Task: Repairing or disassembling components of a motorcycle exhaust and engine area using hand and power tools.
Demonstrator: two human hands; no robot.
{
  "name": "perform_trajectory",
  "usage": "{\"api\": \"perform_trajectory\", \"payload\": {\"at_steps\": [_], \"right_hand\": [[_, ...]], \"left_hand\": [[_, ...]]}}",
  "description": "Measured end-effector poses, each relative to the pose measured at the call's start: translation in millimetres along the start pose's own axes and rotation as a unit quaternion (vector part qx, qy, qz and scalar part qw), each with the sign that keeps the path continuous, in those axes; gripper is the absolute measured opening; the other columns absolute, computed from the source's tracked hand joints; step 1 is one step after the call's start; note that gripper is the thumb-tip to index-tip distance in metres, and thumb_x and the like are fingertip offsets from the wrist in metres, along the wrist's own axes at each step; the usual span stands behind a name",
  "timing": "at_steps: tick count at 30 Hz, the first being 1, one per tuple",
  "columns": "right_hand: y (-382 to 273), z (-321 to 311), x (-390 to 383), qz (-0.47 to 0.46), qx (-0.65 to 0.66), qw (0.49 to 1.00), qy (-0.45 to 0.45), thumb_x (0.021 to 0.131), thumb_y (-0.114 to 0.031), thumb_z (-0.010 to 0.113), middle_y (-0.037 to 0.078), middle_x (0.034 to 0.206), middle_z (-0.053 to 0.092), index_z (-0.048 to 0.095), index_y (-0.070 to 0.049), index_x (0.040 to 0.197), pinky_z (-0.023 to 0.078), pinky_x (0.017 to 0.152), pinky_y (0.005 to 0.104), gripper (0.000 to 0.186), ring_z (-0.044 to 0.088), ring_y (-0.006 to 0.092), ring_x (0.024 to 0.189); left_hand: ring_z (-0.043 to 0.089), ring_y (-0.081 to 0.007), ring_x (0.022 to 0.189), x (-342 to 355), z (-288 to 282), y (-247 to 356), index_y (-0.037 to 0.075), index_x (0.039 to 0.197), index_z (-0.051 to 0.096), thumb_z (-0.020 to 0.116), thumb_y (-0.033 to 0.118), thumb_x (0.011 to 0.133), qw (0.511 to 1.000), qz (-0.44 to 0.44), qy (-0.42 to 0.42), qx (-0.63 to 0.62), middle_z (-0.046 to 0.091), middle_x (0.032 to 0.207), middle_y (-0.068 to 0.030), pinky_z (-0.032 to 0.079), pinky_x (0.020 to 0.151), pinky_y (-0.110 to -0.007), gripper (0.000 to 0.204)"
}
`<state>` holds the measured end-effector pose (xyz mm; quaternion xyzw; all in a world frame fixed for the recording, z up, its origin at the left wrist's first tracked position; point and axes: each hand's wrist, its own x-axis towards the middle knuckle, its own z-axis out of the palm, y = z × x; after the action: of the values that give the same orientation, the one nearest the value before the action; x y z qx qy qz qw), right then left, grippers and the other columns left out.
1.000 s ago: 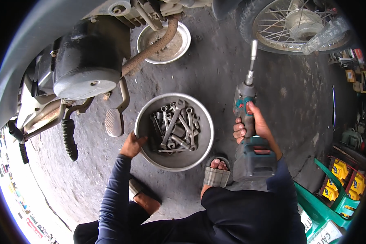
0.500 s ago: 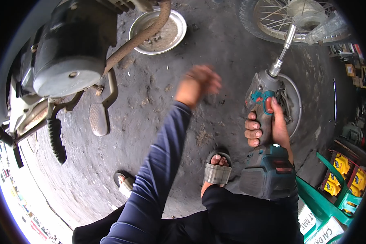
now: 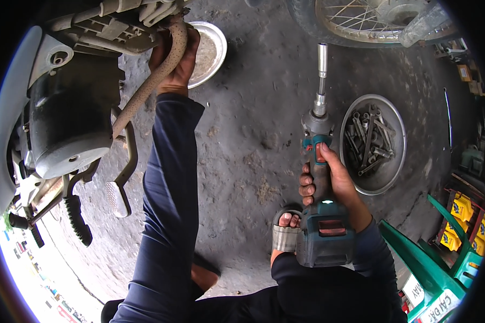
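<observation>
My right hand (image 3: 342, 185) grips a cordless impact wrench (image 3: 317, 126), thumb along its red switch. A long silver socket (image 3: 322, 59) on an extension points away from me. My left hand (image 3: 187, 64) reaches up behind a rusty, bent exhaust pipe (image 3: 145, 99) under a motorcycle engine (image 3: 75, 118). Pipe and engine parts hide its fingers, so whether they hold anything cannot be seen. Just beyond that wrist lies a round metal tray (image 3: 221, 43). To the right of the impact wrench, a metal bowl (image 3: 401, 140) holds several spanners (image 3: 369, 132) and sockets.
A spoked wheel (image 3: 355, 24) stands at the far right. Near the left side are a foot pedal (image 3: 117, 199) and a ribbed footrest (image 3: 78, 220). A green plastic stool or chair (image 3: 415, 258) and yellow packages (image 3: 461, 210) sit at the right. My sandalled foot (image 3: 286, 231) is below the impact wrench.
My left hand has moved left and away from me, from over open floor to behind the exhaust pipe. The impact wrench has swung left and straightened, uncovering the bowl. The view has shifted.
</observation>
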<state>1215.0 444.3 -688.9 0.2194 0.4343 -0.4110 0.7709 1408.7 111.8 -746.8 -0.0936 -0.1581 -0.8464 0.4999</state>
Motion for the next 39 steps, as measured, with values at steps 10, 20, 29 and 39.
{"api": "perform_trajectory", "payload": {"at_steps": [10,20,29,39], "right_hand": [[5.7,7.2,12.2,-0.008,-0.009,1.000,0.005,0.077,-0.059,0.071,0.003,0.066,0.051,0.047,-0.011,0.081,0.048,0.052,0.0298,0.053,0.054,0.0149,0.053],[9.0,9.0,16.4,-0.001,-0.010,1.000,0.010,0.075,-0.058,0.073,0.004,0.066,0.052,0.049,-0.011,0.080,0.047,0.051,0.0298,0.053,0.054,0.0149,0.053],[12.4,4.0,18.5,-0.023,-0.043,0.997,0.057,0.074,-0.055,0.075,0.005,0.068,0.053,0.047,-0.012,0.087,0.048,0.053,0.0306,0.053,0.054,0.0150,0.054],[0.0,-33.5,29.2,-0.189,-0.149,0.958,0.155,0.077,-0.044,0.077,0.000,0.073,0.052,0.055,-0.012,0.105,0.045,0.047,0.0259,0.048,0.052,0.0093,0.054]], "left_hand": [[0.060,-0.0294,0.105,15.2,-15.7,6.3,0.002,0.112,0.059,0.071,0.002,0.081,0.993,-0.097,-0.032,-0.065,0.065,0.107,-0.0130,0.047,0.097,-0.048,0.032],[0.057,-0.0247,0.096,13.7,-28.2,-3.4,0.005,0.106,0.062,0.072,0.009,0.081,0.999,0.001,0.032,0.001,0.063,0.101,-0.0106,0.047,0.089,-0.040,0.027],[0.060,-0.0249,0.101,16.6,-28.7,15.1,0.010,0.112,0.061,0.067,0.005,0.086,0.990,0.052,0.070,0.115,0.063,0.108,-0.0074,0.049,0.092,-0.042,0.027],[0.058,-0.0203,0.090,15.7,-3.8,-6.3,0.013,0.102,0.067,0.072,0.025,0.083,0.993,-0.042,0.045,0.096,0.068,0.097,0.0015,0.043,0.088,-0.044,0.023]]}}
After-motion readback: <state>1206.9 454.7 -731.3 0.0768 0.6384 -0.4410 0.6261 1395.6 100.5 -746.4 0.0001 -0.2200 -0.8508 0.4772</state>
